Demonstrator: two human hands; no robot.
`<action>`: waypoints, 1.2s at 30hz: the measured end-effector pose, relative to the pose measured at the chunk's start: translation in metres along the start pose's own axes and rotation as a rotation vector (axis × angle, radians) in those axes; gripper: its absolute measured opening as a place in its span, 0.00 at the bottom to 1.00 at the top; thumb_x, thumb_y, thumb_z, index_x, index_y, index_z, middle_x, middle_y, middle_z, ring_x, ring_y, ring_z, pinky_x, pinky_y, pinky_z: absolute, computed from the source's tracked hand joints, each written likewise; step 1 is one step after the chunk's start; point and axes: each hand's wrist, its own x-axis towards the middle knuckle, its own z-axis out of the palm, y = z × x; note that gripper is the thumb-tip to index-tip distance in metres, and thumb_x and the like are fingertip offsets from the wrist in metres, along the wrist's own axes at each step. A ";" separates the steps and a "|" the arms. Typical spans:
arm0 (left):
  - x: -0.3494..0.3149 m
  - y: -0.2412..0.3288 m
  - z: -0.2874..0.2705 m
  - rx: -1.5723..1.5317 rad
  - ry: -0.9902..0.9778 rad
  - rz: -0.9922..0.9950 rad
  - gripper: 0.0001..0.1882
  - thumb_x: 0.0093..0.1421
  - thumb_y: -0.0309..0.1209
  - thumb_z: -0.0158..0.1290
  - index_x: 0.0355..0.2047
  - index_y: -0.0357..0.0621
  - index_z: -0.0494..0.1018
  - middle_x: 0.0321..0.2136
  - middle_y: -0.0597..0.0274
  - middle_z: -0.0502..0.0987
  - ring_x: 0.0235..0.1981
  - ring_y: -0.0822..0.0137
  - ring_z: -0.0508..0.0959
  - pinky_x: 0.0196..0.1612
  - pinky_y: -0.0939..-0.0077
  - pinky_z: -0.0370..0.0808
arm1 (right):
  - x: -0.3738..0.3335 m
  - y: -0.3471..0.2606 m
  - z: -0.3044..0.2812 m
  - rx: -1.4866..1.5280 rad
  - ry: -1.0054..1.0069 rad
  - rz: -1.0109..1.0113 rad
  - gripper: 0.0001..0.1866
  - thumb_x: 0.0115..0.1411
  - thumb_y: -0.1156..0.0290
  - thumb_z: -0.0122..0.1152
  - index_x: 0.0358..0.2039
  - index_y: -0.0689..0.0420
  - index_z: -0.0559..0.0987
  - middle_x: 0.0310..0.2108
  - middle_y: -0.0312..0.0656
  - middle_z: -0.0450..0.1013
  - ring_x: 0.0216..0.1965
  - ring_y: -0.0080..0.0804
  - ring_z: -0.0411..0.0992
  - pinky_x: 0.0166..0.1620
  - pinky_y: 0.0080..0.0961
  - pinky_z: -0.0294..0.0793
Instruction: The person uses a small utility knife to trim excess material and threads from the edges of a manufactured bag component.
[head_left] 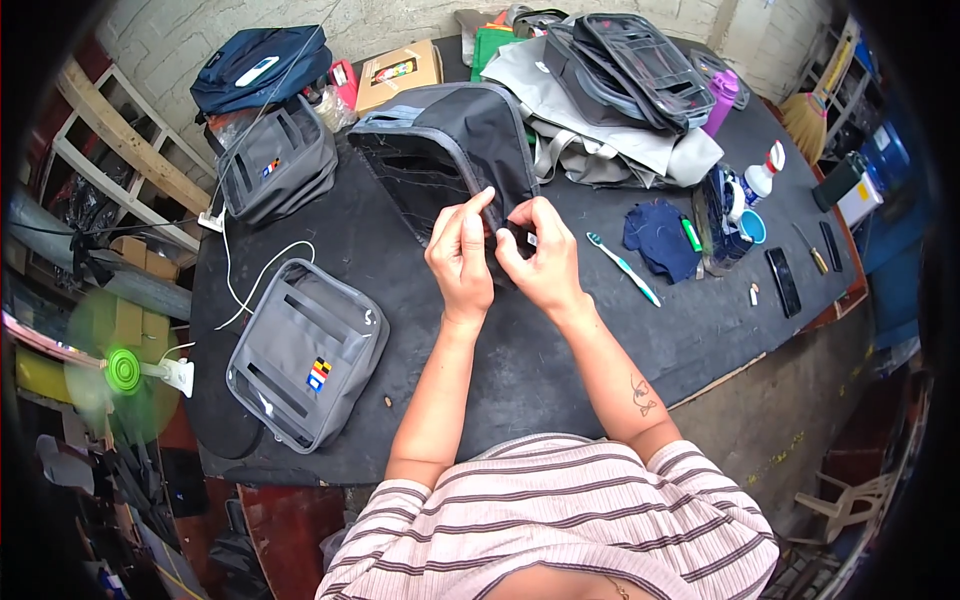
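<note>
A dark grey and black fabric bag [497, 125] stands propped on the table in front of me, its mesh-like inner side and open slot facing left. Both of my hands meet at its lower near corner. My left hand [462, 255] pinches the grey bound edge, with the index finger raised along it. Close beside it, my right hand [541, 250] is closed on the same corner, thumb pressed against the cloth. A small white tag shows by the right fingers. What lies under the fingertips is hidden.
A finished-looking grey pouch [305, 355] lies at the left, another grey bag [278, 165] behind it. Stacked bags [630, 75] fill the far right. Nearby are a toothbrush [625, 270], navy cloth [660, 240], spray bottle [763, 175] and phone [784, 283]. A green fan [123, 370] spins at left.
</note>
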 end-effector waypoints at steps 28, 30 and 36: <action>0.002 0.003 -0.004 -0.024 -0.022 -0.008 0.12 0.63 0.25 0.49 0.44 0.37 0.79 0.28 0.60 0.76 0.30 0.71 0.76 0.35 0.78 0.72 | 0.005 0.002 0.006 0.040 0.065 -0.084 0.10 0.52 0.73 0.63 0.32 0.61 0.71 0.28 0.46 0.71 0.27 0.42 0.74 0.31 0.32 0.74; 0.002 0.005 0.001 0.061 -0.011 -0.025 0.14 0.56 0.19 0.56 0.43 0.37 0.79 0.29 0.62 0.75 0.31 0.73 0.77 0.36 0.81 0.73 | 0.002 0.018 -0.005 0.042 0.183 -0.059 0.12 0.54 0.70 0.66 0.35 0.61 0.73 0.33 0.45 0.72 0.32 0.39 0.74 0.36 0.30 0.74; 0.031 -0.008 -0.010 -0.387 -0.009 -0.116 0.18 0.57 0.16 0.57 0.48 0.36 0.74 0.34 0.71 0.72 0.33 0.81 0.70 0.38 0.87 0.70 | -0.007 0.059 -0.034 0.103 -0.088 0.355 0.22 0.51 0.68 0.72 0.43 0.61 0.74 0.32 0.36 0.72 0.30 0.20 0.67 0.33 0.20 0.67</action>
